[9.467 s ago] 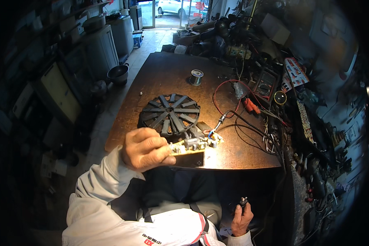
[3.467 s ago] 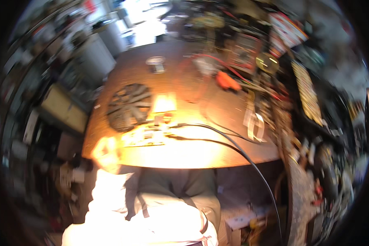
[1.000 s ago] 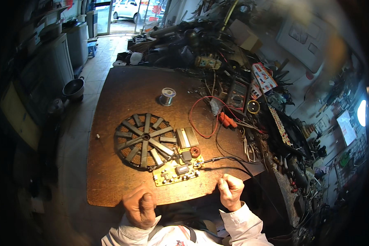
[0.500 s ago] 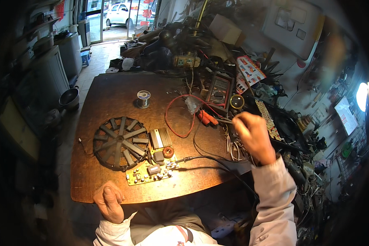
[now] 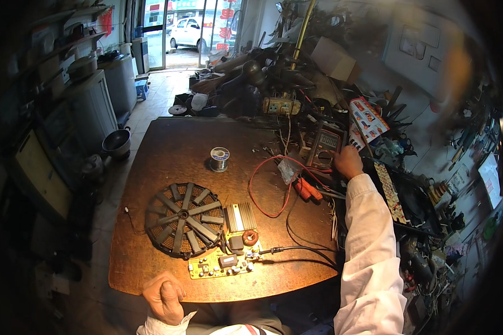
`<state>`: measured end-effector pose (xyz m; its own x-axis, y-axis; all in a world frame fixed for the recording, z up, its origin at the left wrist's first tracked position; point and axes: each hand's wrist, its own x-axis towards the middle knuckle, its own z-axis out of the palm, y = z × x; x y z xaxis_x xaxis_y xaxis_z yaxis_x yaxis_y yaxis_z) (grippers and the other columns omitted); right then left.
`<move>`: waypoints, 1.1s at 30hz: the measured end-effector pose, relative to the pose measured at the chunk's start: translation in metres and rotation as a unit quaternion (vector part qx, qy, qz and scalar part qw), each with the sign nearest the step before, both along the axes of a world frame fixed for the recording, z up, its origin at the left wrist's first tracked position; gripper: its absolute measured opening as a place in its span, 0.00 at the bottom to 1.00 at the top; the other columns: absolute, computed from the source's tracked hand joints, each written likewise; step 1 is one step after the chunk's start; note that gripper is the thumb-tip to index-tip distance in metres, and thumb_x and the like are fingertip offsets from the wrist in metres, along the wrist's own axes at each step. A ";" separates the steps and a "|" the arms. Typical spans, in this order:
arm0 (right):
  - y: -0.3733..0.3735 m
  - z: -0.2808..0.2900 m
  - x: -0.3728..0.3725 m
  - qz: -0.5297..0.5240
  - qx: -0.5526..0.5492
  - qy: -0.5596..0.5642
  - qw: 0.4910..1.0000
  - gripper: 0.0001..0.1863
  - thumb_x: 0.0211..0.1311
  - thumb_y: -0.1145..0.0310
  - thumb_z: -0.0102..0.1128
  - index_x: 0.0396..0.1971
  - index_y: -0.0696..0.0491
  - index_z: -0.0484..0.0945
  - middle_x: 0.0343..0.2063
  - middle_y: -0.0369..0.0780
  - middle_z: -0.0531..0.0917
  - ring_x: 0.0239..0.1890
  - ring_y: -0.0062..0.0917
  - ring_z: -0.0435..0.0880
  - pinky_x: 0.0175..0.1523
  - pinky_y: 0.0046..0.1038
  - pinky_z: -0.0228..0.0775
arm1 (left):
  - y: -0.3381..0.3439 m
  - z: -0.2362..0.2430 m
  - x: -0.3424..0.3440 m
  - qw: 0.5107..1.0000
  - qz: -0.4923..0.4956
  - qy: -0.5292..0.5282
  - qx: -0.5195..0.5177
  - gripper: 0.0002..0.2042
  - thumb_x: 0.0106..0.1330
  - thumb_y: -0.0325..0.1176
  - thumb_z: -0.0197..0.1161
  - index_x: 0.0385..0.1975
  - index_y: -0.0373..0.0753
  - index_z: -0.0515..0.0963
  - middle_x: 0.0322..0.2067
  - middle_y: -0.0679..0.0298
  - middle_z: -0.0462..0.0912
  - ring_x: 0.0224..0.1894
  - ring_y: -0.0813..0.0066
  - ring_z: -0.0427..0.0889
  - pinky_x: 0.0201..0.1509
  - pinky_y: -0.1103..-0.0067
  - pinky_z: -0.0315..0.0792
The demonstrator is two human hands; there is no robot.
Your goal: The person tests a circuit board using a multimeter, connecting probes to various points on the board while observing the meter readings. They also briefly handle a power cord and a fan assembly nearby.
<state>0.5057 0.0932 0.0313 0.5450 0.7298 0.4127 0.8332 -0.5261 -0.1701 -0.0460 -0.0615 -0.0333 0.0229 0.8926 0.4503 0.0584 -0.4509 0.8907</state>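
My left hand rests at the near left edge of the table, fingers curled in a fist, with nothing visible in it. At the far right, my right hand is closed against the lower right side of a multimeter, its fingertips by the dial and partly hidden. Red-handled pliers lie just nearer to me. A yellow circuit board, with a finned heat sink and a copper coil, sits beside a round black induction coil. A black cable runs to the board.
A solder spool stands on the wooden table. The multimeter's red lead loops over the tabletop. Behind lie a power socket, a cardboard box and heaped parts. A black panel borders the right side.
My right hand has moved away from beside the pliers, farther off to the multimeter. The left hand stays closed at the table edge. The whole view has shifted, with things now lower and further right.
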 end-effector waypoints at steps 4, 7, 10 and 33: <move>0.008 -0.012 0.033 0.018 0.005 0.024 1.000 0.19 0.66 0.59 0.59 0.37 0.64 0.82 0.39 0.61 0.85 0.43 0.58 0.85 0.49 0.52 0.78 | 0.001 0.001 0.001 1.000 0.002 0.006 -0.009 0.33 0.78 0.53 0.52 0.11 0.34 0.66 0.12 0.61 0.71 0.14 0.73 0.72 0.20 0.77 0.61; 0.009 -0.015 0.037 0.063 0.032 -0.031 0.997 0.19 0.67 0.60 0.58 0.30 0.64 0.81 0.35 0.61 0.85 0.41 0.59 0.85 0.47 0.53 0.78 | -0.001 0.003 0.001 1.000 0.007 0.007 -0.014 0.33 0.78 0.53 0.52 0.12 0.34 0.66 0.12 0.62 0.71 0.14 0.74 0.72 0.20 0.77 0.60; -0.007 0.011 0.018 0.063 0.063 -0.058 0.994 0.19 0.67 0.61 0.57 0.26 0.65 0.80 0.31 0.62 0.84 0.39 0.60 0.84 0.45 0.54 0.77 | -0.002 0.005 0.001 1.000 0.008 0.007 -0.012 0.33 0.78 0.53 0.52 0.12 0.34 0.66 0.12 0.62 0.71 0.14 0.74 0.71 0.20 0.77 0.60; 0.076 0.045 -0.111 0.242 0.127 0.068 0.960 0.23 0.67 0.59 0.60 0.28 0.69 0.78 0.29 0.64 0.80 0.38 0.58 0.82 0.40 0.49 0.71 | 0.001 0.009 0.001 1.000 -0.002 -0.004 0.003 0.32 0.78 0.53 0.54 0.11 0.35 0.66 0.12 0.62 0.71 0.13 0.77 0.70 0.19 0.78 0.59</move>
<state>0.3948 0.1689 0.0767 0.2293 0.7963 0.5597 0.9305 -0.0106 -0.3661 -0.0450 -0.0604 -0.0248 0.0229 0.8896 0.4561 0.0490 -0.4567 0.8883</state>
